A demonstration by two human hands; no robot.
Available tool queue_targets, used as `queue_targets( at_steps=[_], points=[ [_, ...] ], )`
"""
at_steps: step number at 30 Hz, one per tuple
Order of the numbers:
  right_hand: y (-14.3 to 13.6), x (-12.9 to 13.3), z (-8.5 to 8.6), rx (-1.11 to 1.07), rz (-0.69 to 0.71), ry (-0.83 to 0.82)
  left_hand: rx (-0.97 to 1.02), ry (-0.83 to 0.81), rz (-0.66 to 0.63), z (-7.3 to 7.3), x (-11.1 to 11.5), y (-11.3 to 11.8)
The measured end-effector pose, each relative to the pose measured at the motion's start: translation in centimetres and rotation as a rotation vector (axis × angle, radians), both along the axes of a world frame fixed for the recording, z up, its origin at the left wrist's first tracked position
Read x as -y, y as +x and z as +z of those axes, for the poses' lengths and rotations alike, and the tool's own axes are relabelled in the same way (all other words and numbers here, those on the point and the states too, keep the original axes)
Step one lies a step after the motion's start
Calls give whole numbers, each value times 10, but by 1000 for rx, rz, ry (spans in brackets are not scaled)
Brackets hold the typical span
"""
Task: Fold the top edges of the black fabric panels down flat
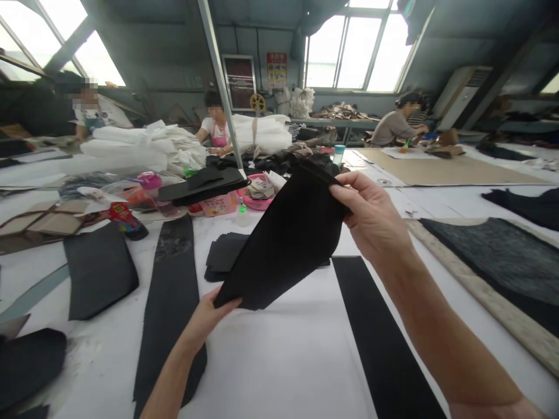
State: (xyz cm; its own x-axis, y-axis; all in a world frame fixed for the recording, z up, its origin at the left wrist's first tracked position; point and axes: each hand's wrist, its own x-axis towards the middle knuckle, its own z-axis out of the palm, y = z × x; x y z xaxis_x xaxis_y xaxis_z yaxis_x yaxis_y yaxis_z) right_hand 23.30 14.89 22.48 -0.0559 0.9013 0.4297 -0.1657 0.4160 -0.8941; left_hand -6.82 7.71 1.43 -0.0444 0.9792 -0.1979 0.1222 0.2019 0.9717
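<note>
A black fabric panel (283,238) is held up slantwise above the white table (279,366). My left hand (213,311) pinches its lower left corner, thumb on the near face. At the upper right edge, my right hand (364,201) grips it between thumb and fingers. Behind the panel and partly hidden by it lies a stack of small dark pieces (225,253). Left of my left hand is a long dark strip (168,302) with a worn patch near its far end. To the right, a long black strip (384,337) runs toward me.
A pink basket (257,203), a small bottle with a green cap (242,215) and a red glue-like bottle (124,218) stand farther back. Dark cut pieces (98,270) lie at left, a grey fabric panel (498,250) at right. Several people work beyond the table.
</note>
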Motion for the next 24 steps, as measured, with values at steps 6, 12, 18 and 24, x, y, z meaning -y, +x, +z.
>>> queue_targets(
  at_steps=[6, 12, 18, 24],
  points=[
    [17, -65, -71, 169, -460, -252, -88, 174, 220, 29, -60, -49],
    [35, -89, -164, 426, -591, -345, -397, 227, 405, 17, -91, -51],
    [91, -31, -218, 707, -543, -356, -649, 225, 191, -16, 56, -60],
    [89, 33, -259, 917, -234, -348, -1229, 316, -38, -60, 170, -86]
  ],
)
